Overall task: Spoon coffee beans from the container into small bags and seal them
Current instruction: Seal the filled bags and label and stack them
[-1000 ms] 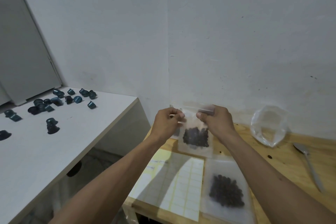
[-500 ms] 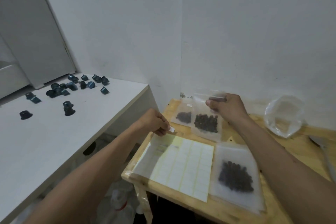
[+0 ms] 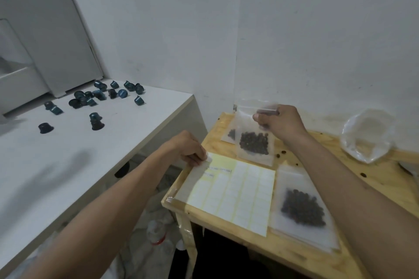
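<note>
The right hand [image 3: 282,123] pinches the top edge of a small clear bag [image 3: 254,136] and holds it upright above the wooden table [image 3: 317,158]; coffee beans [image 3: 254,143] fill the bag's lower part. The left hand [image 3: 189,150], fingers curled, pinches what appears to be a small white label [image 3: 208,160] at the upper left corner of the label sheet [image 3: 233,192], which lies flat near the table's front edge. A second filled bag [image 3: 302,207] lies flat just right of the sheet; a third bag [image 3: 230,131] with a few beans lies behind the held one, partly hidden. A clear plastic container [image 3: 366,136] stands at the far right of the table, near the wall; loose beans [image 3: 363,174] are scattered on the wood. On the white table [image 3: 68,165] to the left lie dark capsules [image 3: 99,95], well apart from the bags.
</note>
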`<action>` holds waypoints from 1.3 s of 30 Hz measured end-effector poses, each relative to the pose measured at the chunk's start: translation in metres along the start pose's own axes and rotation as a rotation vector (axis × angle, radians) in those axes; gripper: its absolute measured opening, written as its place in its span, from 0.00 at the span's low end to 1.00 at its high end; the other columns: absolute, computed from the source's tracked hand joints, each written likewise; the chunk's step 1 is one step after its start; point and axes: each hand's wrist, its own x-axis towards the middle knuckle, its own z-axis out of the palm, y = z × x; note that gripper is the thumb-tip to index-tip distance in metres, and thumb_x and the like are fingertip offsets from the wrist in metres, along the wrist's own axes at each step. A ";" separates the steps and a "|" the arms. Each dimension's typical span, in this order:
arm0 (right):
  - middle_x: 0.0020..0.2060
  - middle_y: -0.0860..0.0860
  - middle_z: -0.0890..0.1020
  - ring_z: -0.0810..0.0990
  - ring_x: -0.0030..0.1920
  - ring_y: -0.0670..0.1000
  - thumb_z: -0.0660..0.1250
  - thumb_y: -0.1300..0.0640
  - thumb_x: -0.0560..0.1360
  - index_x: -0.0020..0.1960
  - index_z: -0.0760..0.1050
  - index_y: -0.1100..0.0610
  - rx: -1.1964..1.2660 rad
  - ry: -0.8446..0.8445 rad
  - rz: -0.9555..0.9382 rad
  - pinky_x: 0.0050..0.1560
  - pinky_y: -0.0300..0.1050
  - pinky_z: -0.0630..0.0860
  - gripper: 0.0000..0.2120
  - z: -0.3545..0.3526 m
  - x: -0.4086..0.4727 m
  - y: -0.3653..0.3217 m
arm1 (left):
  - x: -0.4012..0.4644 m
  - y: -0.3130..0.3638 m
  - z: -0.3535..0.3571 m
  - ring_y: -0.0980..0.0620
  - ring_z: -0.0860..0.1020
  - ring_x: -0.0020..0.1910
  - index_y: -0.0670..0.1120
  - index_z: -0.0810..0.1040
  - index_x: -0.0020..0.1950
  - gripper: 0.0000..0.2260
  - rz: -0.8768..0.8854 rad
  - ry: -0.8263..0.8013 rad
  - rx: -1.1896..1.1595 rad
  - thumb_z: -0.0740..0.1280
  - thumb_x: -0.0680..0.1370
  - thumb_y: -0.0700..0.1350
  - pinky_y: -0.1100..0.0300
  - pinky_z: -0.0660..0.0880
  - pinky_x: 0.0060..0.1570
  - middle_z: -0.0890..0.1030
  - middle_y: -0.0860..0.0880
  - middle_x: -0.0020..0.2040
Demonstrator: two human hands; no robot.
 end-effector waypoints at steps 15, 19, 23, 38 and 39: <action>0.48 0.51 0.86 0.86 0.49 0.51 0.79 0.58 0.71 0.45 0.84 0.54 0.009 -0.019 0.019 0.57 0.52 0.83 0.06 -0.004 -0.004 -0.006 | -0.007 0.024 0.013 0.49 0.80 0.39 0.38 0.82 0.51 0.12 0.069 0.160 0.470 0.80 0.71 0.40 0.61 0.74 0.34 0.84 0.45 0.44; 0.50 0.52 0.85 0.85 0.51 0.51 0.79 0.59 0.71 0.51 0.83 0.57 0.011 -0.066 -0.011 0.52 0.44 0.83 0.10 -0.011 -0.010 -0.016 | -0.012 0.048 0.033 0.53 0.79 0.54 0.48 0.72 0.69 0.27 0.347 0.058 0.140 0.78 0.74 0.50 0.63 0.74 0.45 0.78 0.52 0.58; 0.49 0.54 0.86 0.87 0.48 0.52 0.80 0.59 0.70 0.57 0.81 0.57 0.031 -0.091 -0.032 0.48 0.42 0.84 0.17 -0.017 -0.012 -0.022 | -0.016 0.076 0.052 0.51 0.85 0.55 0.45 0.79 0.64 0.22 0.553 -0.019 -0.322 0.77 0.75 0.53 0.55 0.81 0.53 0.86 0.49 0.56; 0.51 0.55 0.84 0.84 0.41 0.41 0.69 0.58 0.80 0.73 0.57 0.44 -0.182 -0.036 -0.079 0.38 0.37 0.70 0.30 -0.049 -0.020 -0.016 | -0.008 0.114 0.081 0.45 0.86 0.42 0.43 0.86 0.44 0.05 0.604 0.130 -0.367 0.76 0.75 0.44 0.46 0.81 0.52 0.87 0.44 0.41; 0.52 0.53 0.84 0.83 0.39 0.37 0.68 0.57 0.81 0.73 0.57 0.44 -0.159 -0.061 -0.073 0.38 0.36 0.70 0.28 -0.050 -0.021 -0.018 | -0.006 0.115 0.080 0.46 0.85 0.42 0.42 0.86 0.44 0.05 0.609 0.130 -0.373 0.75 0.76 0.43 0.46 0.80 0.54 0.87 0.43 0.41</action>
